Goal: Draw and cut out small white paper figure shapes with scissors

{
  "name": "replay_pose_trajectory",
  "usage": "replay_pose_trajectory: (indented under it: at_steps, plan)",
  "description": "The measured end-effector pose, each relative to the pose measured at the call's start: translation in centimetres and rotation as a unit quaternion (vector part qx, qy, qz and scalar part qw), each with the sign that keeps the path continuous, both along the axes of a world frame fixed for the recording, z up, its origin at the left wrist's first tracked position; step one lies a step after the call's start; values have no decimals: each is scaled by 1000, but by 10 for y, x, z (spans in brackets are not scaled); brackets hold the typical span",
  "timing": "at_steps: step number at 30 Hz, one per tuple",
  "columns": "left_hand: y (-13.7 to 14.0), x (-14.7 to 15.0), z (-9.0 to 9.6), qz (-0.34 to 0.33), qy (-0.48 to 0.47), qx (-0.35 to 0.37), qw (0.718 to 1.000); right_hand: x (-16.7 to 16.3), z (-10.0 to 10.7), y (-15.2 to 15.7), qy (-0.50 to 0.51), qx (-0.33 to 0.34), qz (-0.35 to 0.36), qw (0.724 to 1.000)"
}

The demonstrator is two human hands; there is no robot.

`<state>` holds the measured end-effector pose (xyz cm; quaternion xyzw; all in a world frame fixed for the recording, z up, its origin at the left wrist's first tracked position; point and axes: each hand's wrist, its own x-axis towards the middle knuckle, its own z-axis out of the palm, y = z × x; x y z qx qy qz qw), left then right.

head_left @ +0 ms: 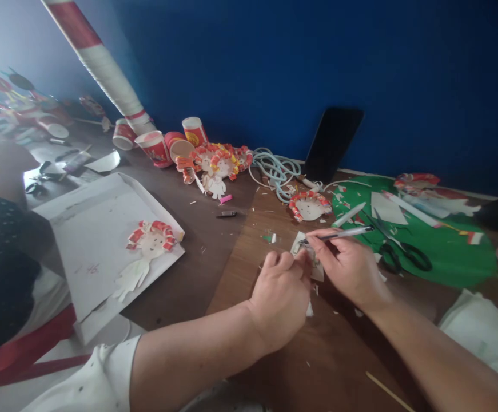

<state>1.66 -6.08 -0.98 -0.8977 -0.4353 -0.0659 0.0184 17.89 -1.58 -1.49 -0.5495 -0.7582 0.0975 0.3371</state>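
My right hand (351, 266) grips a pen (345, 234) with a clear barrel and a dark cap end. Its tip meets a small piece of pale paper (299, 240) on the brown table. My left hand (282, 292) presses on the same paper with curled fingers, hiding much of it. Just beyond lies a paper doll head (311, 207) with red curled hair and a drawn face. To the right, black-handled scissors (397, 243) rest partly open on a green sheet (454, 257). Paper scraps (274, 237) are scattered around.
A white box lid (90, 229) holds another paper doll (148, 246) at left. Red paper cups (154, 147) and more dolls stand by the blue wall, near a coiled cable (274, 166) and a propped phone (334, 143). Another person's arm (2, 163) is at far left.
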Motion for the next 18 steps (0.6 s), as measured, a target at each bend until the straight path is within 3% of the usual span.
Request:
replay_pose_trajectory:
  at_steps: [18]
  plan:
    - [0,-1,0,-3,11,12,1000,4,0,1,4,6,-21,1000]
